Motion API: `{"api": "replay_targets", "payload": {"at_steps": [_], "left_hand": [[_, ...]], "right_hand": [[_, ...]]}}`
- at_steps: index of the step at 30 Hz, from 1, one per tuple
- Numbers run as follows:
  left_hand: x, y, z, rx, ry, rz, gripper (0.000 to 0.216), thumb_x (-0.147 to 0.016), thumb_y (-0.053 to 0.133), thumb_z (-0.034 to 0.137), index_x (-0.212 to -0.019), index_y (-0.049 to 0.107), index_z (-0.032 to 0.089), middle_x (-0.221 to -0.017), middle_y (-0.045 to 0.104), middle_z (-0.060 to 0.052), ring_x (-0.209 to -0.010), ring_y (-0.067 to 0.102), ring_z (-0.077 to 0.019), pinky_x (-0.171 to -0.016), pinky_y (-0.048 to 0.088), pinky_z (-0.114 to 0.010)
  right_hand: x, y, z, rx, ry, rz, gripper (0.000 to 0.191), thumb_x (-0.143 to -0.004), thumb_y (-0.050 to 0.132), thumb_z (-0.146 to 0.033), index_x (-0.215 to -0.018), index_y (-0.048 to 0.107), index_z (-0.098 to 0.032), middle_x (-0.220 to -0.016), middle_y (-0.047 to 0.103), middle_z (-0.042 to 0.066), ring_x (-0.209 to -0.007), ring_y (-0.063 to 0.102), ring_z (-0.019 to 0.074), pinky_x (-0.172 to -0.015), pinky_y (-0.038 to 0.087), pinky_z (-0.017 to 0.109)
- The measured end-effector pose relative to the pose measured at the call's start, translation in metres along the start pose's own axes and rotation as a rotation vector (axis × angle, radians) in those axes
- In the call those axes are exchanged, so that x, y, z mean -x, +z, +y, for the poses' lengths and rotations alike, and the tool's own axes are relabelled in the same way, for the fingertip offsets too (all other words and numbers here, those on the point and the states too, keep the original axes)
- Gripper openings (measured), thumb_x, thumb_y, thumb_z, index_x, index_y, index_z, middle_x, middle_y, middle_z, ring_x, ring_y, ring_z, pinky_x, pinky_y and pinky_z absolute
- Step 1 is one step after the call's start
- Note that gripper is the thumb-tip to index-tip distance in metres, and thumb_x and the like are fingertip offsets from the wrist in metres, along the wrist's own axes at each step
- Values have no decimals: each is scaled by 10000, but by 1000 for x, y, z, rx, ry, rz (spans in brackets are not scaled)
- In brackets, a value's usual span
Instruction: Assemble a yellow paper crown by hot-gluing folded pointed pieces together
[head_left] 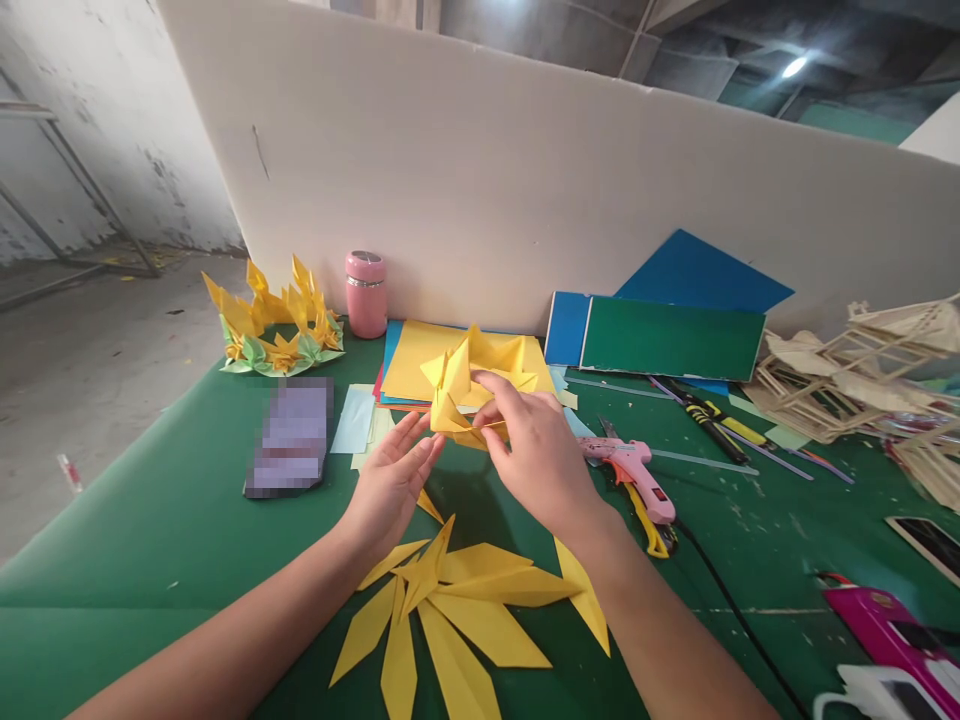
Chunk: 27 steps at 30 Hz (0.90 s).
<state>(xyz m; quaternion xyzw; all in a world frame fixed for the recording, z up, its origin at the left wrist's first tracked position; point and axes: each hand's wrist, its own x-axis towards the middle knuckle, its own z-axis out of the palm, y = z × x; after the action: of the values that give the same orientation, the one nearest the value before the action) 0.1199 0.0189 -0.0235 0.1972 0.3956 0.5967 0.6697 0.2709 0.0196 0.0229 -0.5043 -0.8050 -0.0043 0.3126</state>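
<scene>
A folded yellow paper crown (452, 385) is held up over the green table. My right hand (536, 450) pinches its near right edge between thumb and fingers. Beside its lower left side, my left hand (397, 475) is open, palm turned inward, fingertips at or close to the paper; contact is unclear. Below both hands lie several folded yellow paper pieces (457, 620) in a fan, with a star-shaped folded piece (422, 572) on top. A pink glue gun (634, 470) rests to the right of my right hand, across a yellow-handled cutter (649, 520).
At the back left stand a finished-looking yellow and green paper crown (281, 320) and a pink flask (367, 295). A phone (291, 437) lies nearer. Colored paper sheets (409, 360), green and blue boards (671, 338), stick models (847, 370) and a magenta device (889, 635) occupy the table (187, 560).
</scene>
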Motion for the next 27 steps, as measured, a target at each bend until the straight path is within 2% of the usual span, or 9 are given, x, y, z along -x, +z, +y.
{"api": "replay_targets", "payload": {"at_steps": [3, 6, 9, 12, 15, 18, 21, 24, 27], "left_hand": [[2, 0, 0, -16, 6, 14, 273, -779, 593, 26, -1007, 657, 163, -1335, 567, -86, -1138, 602, -183, -992, 477, -260], [3, -2, -2, -61, 23, 18, 341, -774, 590, 44, -1080, 638, 187, -1357, 559, -72, -1230, 533, -202, -1050, 422, -291], [3, -4, -3, -131, 47, -22, 398, -785, 576, 98, -1164, 615, 214, -1344, 580, -61, -1303, 455, -218, -1089, 364, -331], [2, -6, -1, -197, 77, -75, 419, -791, 563, 138, -1193, 612, 247, -1417, 511, -30, -1378, 338, -216, -1128, 281, -342], [0, -7, 1, -231, 50, -62, 399, -788, 585, 142, -1159, 633, 279, -1489, 414, 10, -1422, 228, -200, -1151, 203, -334], [-2, -7, 3, -248, 29, -41, 376, -772, 613, 117, -1106, 654, 285, -1505, 384, 24, -1429, 201, -183, -1156, 172, -315], [-3, -7, 4, -263, 41, -36, 378, -744, 632, 101, -1073, 658, 286, -1503, 386, 22, -1434, 180, -188, -1147, 199, -306], [-2, -4, 5, -211, 98, -24, 432, -713, 632, 74, -1080, 635, 301, -1495, 393, 19, -1429, 205, -181, -1135, 237, -305], [3, -2, 9, -171, 196, -27, 394, -700, 656, 102, -1045, 623, 289, -1390, 497, -13, -1376, 335, -196, -1073, 355, -313]], "right_hand": [[0, 17, 3, -15, -1, 17, 440, -797, 501, -5, -1192, 493, -200, -839, 705, 27, -818, 643, 230, -800, 470, 404], [2, 24, 6, -50, 1, 11, 453, -798, 554, -52, -1216, 487, -211, -953, 706, 58, -910, 641, 254, -831, 482, 423], [5, 16, 10, -80, 19, 82, 450, -807, 595, -130, -1238, 489, -210, -1052, 685, 84, -988, 625, 259, -868, 485, 423], [12, -1, 18, -85, 74, 165, 309, -832, 578, -199, -1140, 567, -192, -980, 688, 84, -917, 633, 251, -820, 501, 404], [26, -17, 29, -88, 200, 172, 189, -849, 544, -255, -1007, 626, -194, -843, 673, 59, -756, 623, 218, -693, 508, 354], [48, -28, 41, -99, 349, 160, 210, -860, 513, -328, -931, 652, -187, -777, 659, 54, -632, 589, 185, -576, 480, 302], [71, -36, 55, -14, 480, 180, 281, -855, 468, -398, -836, 669, -202, -781, 677, 71, -607, 585, 189, -551, 450, 302], [88, -45, 72, 171, 694, 233, 315, -803, 452, -440, -806, 649, -194, -759, 660, 96, -584, 567, 210, -486, 389, 305], [99, -53, 88, 297, 890, 145, 311, -757, 469, -493, -806, 577, -206, -752, 632, 85, -637, 577, 239, -484, 363, 304]]}}
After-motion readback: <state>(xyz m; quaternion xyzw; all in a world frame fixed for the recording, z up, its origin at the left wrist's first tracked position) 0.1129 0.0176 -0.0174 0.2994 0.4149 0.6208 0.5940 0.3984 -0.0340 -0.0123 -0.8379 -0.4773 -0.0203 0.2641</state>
